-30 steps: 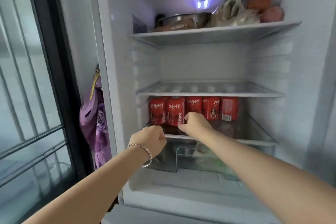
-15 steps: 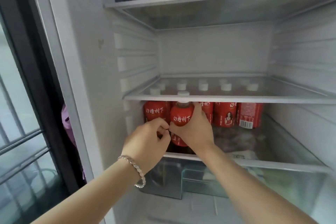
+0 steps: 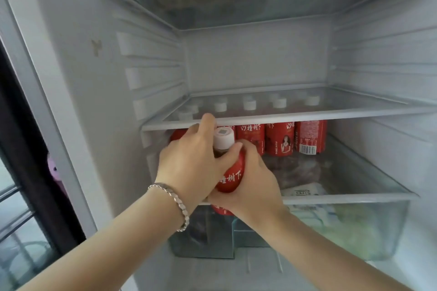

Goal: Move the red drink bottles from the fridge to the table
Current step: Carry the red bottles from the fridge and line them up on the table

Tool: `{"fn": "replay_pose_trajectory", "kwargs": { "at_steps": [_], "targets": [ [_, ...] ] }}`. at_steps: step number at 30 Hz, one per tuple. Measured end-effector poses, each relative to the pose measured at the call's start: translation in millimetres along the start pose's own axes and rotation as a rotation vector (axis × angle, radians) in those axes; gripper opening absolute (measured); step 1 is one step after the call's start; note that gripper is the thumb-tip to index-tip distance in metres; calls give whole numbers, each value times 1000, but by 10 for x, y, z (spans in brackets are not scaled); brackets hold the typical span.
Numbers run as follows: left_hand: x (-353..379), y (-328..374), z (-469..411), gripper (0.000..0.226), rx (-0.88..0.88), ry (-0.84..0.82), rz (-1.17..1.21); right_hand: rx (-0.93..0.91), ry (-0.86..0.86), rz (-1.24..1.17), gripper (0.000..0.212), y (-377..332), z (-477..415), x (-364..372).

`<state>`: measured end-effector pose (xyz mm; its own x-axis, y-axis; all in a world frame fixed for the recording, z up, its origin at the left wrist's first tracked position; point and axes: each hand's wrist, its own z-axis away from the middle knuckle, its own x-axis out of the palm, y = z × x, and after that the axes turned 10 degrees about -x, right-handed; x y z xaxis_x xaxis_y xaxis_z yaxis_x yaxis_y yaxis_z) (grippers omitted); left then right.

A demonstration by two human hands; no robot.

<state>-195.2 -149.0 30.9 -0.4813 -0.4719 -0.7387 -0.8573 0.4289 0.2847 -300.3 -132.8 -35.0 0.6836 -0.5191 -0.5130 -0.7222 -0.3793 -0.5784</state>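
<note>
The left grip (image 3: pixel 192 165) pinches the neck of a tilted red bottle (image 3: pixel 230 178), and the right grip (image 3: pixel 253 191) wraps its body from below. Just behind both grips, more red bottles (image 3: pixel 279 138) stand in a row on the fridge shelf (image 3: pixel 354 197).

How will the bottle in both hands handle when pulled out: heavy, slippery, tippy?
Probably heavy for its size: dark drink fills the neck of the bottle, below the cap. Its glossy red wrap may be slick from the fridge; the right hand round the body and left hand at the neck help. Tall and narrow, it could tip when set down.
</note>
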Motion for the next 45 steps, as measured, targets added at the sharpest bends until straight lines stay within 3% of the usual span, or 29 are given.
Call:
{"fn": "replay_pose_trajectory", "kwargs": {
  "at_steps": [4,6,8,10,13,14,20,21,24,29,36,45],
  "targets": [
    [-72,-128,-34,18,15,-34,-158,-113,-342,-189,83,-61,-127,-56],
    [-146,-212,-67,16,-41,-57,-230,-53,-464,-430,57,19,-251,-93],
    [-193,-307,-111,15,-101,-57,-290,3,-360,-512,40,140,-399,-33],
    [-215,-372,-145,18,-129,-56,-351,18,-225,-373,33,233,-580,160],
    [-211,-402,-182,26,-145,-53,-379,98,-162,-250,86,277,-842,518],
    [-201,-402,-194,28,-141,-50,-386,84,-135,-243,92,284,-921,631],
    [-175,-426,-196,25,-136,-2,-415,82,-53,-186,46,45,-1051,754],
    [-178,-430,-194,24,-135,4,-413,86,-49,-203,46,-2,-1016,716],
    [-179,-435,-168,22,-124,23,-401,44,-47,-223,76,-26,-883,606],
    [-167,-466,-88,28,-67,72,-411,0,-92,-139,82,61,-585,185],
    [-171,-497,-127,23,5,72,-298,87,-2,-101,75,107,-254,-163],
    [-83,-92,-103,19,327,32,-220,42,109,-66,79,87,-39,-263]
  ]
}}
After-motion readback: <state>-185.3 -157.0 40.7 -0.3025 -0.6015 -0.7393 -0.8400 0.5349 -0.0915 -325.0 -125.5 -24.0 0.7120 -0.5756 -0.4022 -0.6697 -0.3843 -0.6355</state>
